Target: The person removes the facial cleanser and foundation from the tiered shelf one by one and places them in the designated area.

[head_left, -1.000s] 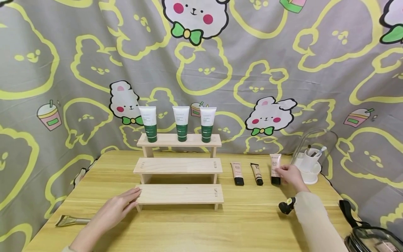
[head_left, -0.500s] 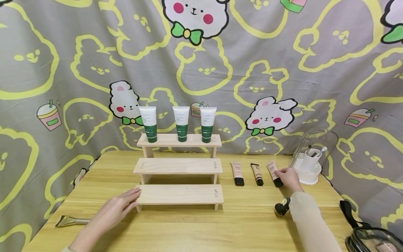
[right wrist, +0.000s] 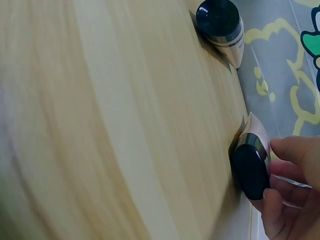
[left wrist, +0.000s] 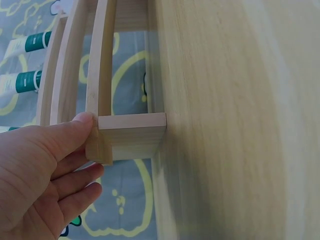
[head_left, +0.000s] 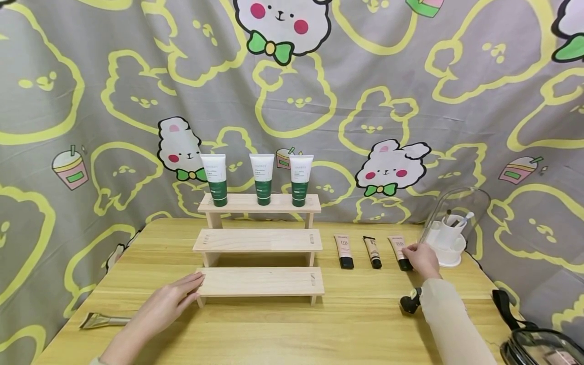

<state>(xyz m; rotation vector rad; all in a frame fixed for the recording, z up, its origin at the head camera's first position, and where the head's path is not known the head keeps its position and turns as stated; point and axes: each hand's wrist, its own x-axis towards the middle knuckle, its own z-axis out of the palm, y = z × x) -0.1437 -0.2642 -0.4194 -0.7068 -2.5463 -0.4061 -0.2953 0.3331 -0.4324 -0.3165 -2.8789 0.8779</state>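
My right hand (head_left: 422, 259) pinches the right edge of a pink BB cream tube (head_left: 397, 246) with a black cap, which lies flat on the table. In the right wrist view, thumb and fingers close round the tube's side beside the black cap (right wrist: 251, 167). To its left lie a slim tan tube (head_left: 371, 250) and another pink BB cream tube (head_left: 343, 249). At the left end of a three-step wooden display rack (head_left: 260, 281), my left hand (head_left: 171, 299) grips the lowest step; in the left wrist view the thumb presses its corner, other fingers behind.
Three white-and-green tubes (head_left: 263, 180) stand on the top step. A white brush holder (head_left: 449, 243) under a clear dome is right of the right hand. A flat brush (head_left: 102, 320) lies at the left, a clear-sided bag (head_left: 543, 344) at the front right.
My right hand has lowered the BB cream tube from a raised position onto the table. It tilted left, then was turned slightly straighter. The left hand has stayed in place.
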